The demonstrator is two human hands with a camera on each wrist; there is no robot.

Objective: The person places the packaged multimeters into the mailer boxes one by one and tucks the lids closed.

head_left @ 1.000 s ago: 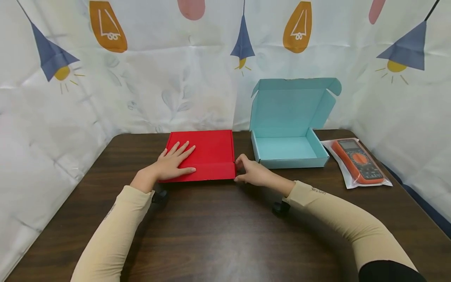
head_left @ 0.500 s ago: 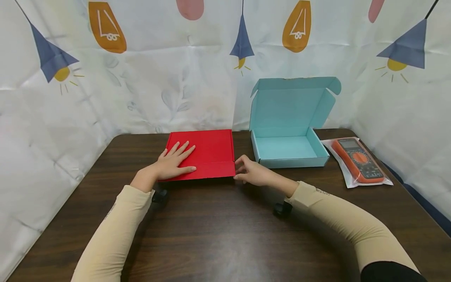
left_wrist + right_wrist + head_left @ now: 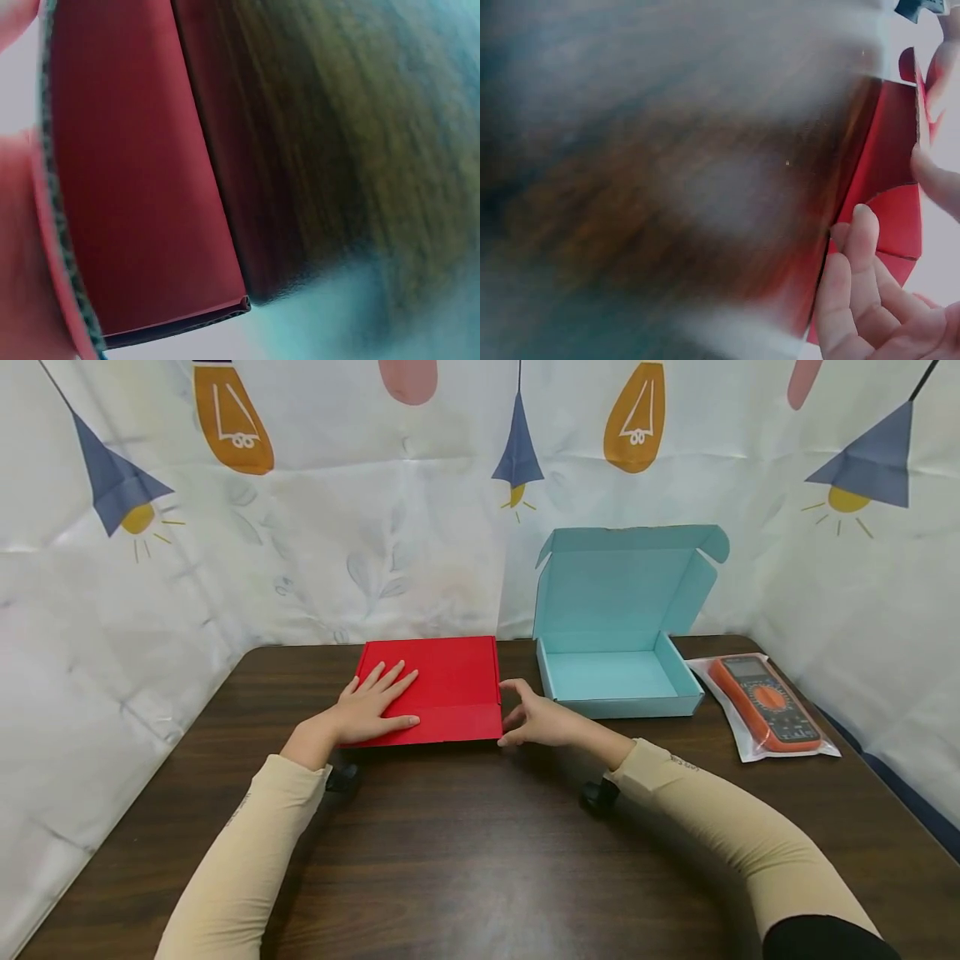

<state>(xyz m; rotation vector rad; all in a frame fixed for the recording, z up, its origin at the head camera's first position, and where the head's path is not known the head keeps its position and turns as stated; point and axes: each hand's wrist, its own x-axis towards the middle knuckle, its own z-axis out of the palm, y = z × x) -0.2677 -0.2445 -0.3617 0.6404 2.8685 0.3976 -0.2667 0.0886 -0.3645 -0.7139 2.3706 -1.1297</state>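
A red cardboard box (image 3: 457, 677) lies on the table with its lid down, its front flap jutting forward over the front wall. My left hand (image 3: 366, 706) rests spread flat on the lid's left part. At the front right corner, my right hand (image 3: 542, 720) touches the box, thumb and index finger bowed apart. In the right wrist view, the thumb (image 3: 934, 180) lies at the lid's edge while the other fingers reach a rounded side tab (image 3: 900, 214). The left wrist view shows the red front wall (image 3: 142, 165) beneath the raw corrugated lid edge.
A light blue box (image 3: 622, 708) stands with its lid raised, just right of the red one. Beyond it, an orange multimeter (image 3: 768, 697) lies in a clear plastic bag. A patterned cloth (image 3: 442, 543) hangs behind the brown table (image 3: 450, 860).
The right index finger has lifted and straightened a little, leaving a wider gap to the thumb. The left hand stays in place on the lid.
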